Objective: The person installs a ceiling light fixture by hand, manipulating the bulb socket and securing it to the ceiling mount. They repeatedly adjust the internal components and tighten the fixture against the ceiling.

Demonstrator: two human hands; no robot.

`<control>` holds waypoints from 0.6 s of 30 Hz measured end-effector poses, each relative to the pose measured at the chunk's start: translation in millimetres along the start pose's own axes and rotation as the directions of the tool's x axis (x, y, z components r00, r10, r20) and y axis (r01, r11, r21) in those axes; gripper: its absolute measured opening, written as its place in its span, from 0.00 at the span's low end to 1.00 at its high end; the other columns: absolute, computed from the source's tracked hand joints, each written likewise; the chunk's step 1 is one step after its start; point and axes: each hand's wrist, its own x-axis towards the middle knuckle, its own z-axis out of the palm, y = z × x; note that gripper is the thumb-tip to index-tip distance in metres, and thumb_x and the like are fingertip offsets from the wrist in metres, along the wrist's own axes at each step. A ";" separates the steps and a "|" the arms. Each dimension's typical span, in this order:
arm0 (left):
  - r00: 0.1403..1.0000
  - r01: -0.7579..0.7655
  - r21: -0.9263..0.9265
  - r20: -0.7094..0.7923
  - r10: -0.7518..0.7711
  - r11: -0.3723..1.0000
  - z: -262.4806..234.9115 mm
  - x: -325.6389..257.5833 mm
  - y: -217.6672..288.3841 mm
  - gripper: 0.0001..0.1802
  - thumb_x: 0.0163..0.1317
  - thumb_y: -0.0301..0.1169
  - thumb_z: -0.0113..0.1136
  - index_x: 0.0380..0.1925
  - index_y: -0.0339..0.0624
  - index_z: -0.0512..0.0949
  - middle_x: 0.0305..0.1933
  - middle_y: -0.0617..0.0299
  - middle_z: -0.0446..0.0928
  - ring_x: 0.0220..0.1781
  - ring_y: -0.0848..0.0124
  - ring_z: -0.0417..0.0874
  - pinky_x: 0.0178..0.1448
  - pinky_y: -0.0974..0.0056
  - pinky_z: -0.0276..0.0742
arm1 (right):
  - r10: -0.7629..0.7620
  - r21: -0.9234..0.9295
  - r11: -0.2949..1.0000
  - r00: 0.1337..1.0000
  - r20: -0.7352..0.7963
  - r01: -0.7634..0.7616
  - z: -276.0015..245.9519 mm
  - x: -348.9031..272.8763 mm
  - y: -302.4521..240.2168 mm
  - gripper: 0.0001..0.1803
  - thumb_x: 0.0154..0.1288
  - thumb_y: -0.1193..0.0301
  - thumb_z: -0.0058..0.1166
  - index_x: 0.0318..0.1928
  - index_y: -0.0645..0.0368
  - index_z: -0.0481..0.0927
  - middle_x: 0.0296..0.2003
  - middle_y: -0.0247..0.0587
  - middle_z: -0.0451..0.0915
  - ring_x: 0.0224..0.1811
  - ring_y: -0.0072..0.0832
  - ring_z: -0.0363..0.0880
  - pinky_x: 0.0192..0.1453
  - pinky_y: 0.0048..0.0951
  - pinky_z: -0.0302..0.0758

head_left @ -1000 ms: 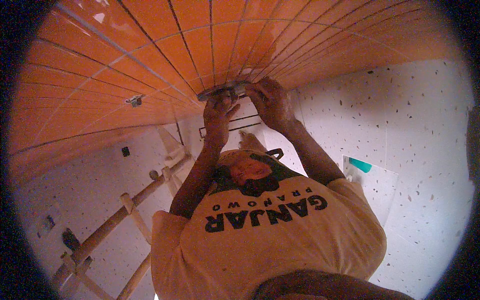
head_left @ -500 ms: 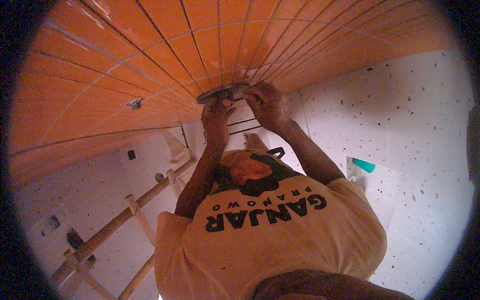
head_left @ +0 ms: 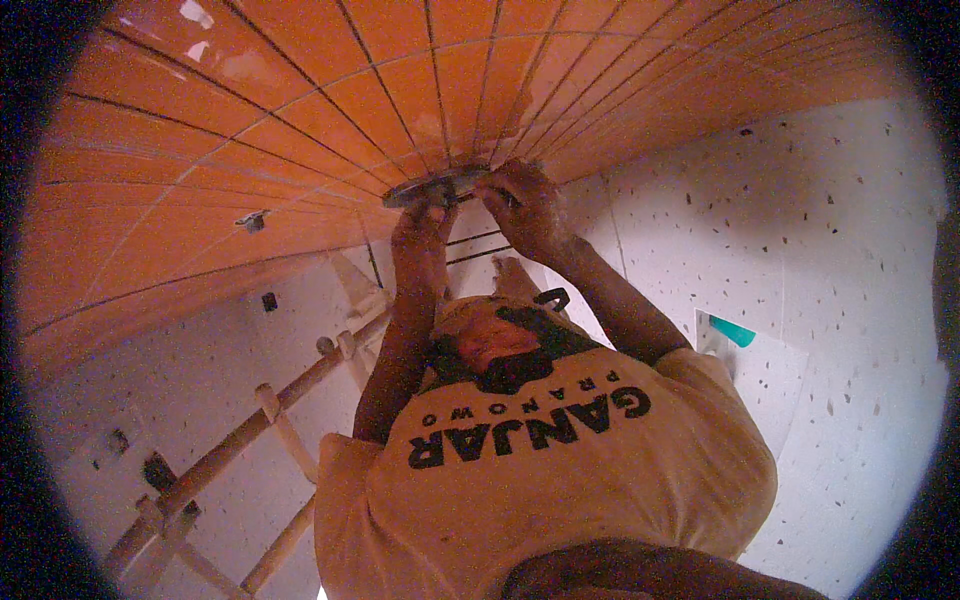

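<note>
A flat grey plate-like tool (head_left: 432, 187) lies against an orange panelled surface (head_left: 330, 120) marked with dark lines and thin pale cross lines. My left hand (head_left: 422, 222) grips its underside near the left part, thumb and fingers closed round a dark piece there. At the tool's right end, my right hand (head_left: 524, 205) is bent with fingers curled against the edge. Whether that hand holds the tool itself or something small is hidden by the fingers. Both arms reach away from my chest toward the surface.
A frame of wooden poles (head_left: 225, 452) runs along the left. A small grey fitting (head_left: 252, 221) sticks out of the orange surface. At right stands a pale speckled surface (head_left: 780, 220), with a green piece (head_left: 732, 331) at a rectangular opening.
The grey tool and my left hand have shifted slightly left in view. My right hand has moved a little left as well. The whole view has turned slightly.
</note>
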 end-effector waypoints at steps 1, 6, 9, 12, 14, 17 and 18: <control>1.000 -0.002 0.063 -0.008 0.002 0.998 0.2 0.0 2.2 0.20 0.59 0.29 0.64 0.49 0.32 0.72 0.50 0.54 0.75 0.53 0.63 0.78 0.62 0.58 0.76 | 0.005 0.004 1.000 1.000 0.011 -0.005 -1.8 0.7 -1.2 0.06 0.60 0.71 0.60 0.36 0.59 0.80 0.31 0.46 0.78 0.34 0.43 0.78 0.39 0.40 0.74; 0.999 -0.001 0.162 -0.049 0.009 0.987 -2.2 1.3 4.3 0.18 0.58 0.29 0.62 0.46 0.31 0.73 0.47 0.55 0.77 0.49 0.65 0.79 0.59 0.59 0.76 | 0.054 -0.021 0.998 0.996 0.078 -0.053 -1.9 -0.6 4.7 0.05 0.60 0.71 0.59 0.35 0.59 0.81 0.32 0.45 0.79 0.35 0.42 0.79 0.40 0.39 0.75; 0.991 -0.050 0.146 -0.114 0.067 0.988 13.7 -5.0 7.2 0.20 0.63 0.45 0.59 0.40 0.37 0.79 0.43 0.59 0.80 0.44 0.70 0.79 0.50 0.62 0.75 | 0.041 -0.015 0.999 0.997 0.070 -0.040 -2.1 -1.2 8.5 0.05 0.60 0.71 0.59 0.35 0.58 0.81 0.32 0.45 0.80 0.36 0.42 0.79 0.41 0.39 0.75; 0.985 -0.092 0.454 -0.091 0.148 0.886 20.9 -9.7 21.1 0.20 0.60 0.45 0.62 0.38 0.37 0.80 0.40 0.60 0.81 0.41 0.70 0.80 0.46 0.62 0.75 | 0.021 -0.003 1.000 0.998 0.065 -0.021 -4.9 0.6 8.5 0.05 0.60 0.70 0.59 0.36 0.57 0.81 0.33 0.44 0.80 0.36 0.42 0.79 0.41 0.39 0.76; 0.974 -0.069 0.609 -0.130 0.185 0.790 21.2 -8.2 27.0 0.19 0.54 0.36 0.68 0.39 0.31 0.78 0.40 0.56 0.81 0.39 0.69 0.81 0.46 0.63 0.78 | -0.030 0.008 1.000 0.998 0.054 0.029 -8.5 2.1 9.2 0.06 0.60 0.69 0.59 0.36 0.56 0.81 0.32 0.44 0.80 0.37 0.41 0.79 0.41 0.39 0.76; 0.951 0.000 0.812 -0.180 0.251 0.583 32.9 -8.7 31.1 0.20 0.49 0.30 0.72 0.38 0.29 0.78 0.40 0.53 0.81 0.35 0.69 0.82 0.44 0.63 0.80 | -0.028 0.081 0.996 1.000 0.013 0.027 -3.7 0.5 14.4 0.06 0.61 0.68 0.58 0.36 0.56 0.81 0.33 0.44 0.79 0.37 0.42 0.79 0.41 0.39 0.76; 0.942 0.032 0.866 -0.194 0.275 0.500 36.4 -8.8 31.3 0.20 0.48 0.30 0.73 0.37 0.29 0.78 0.40 0.52 0.81 0.34 0.69 0.83 0.43 0.63 0.81 | -0.039 0.072 0.997 0.999 0.008 0.039 -3.8 0.5 13.8 0.07 0.61 0.68 0.58 0.36 0.56 0.81 0.33 0.44 0.79 0.37 0.42 0.78 0.40 0.40 0.76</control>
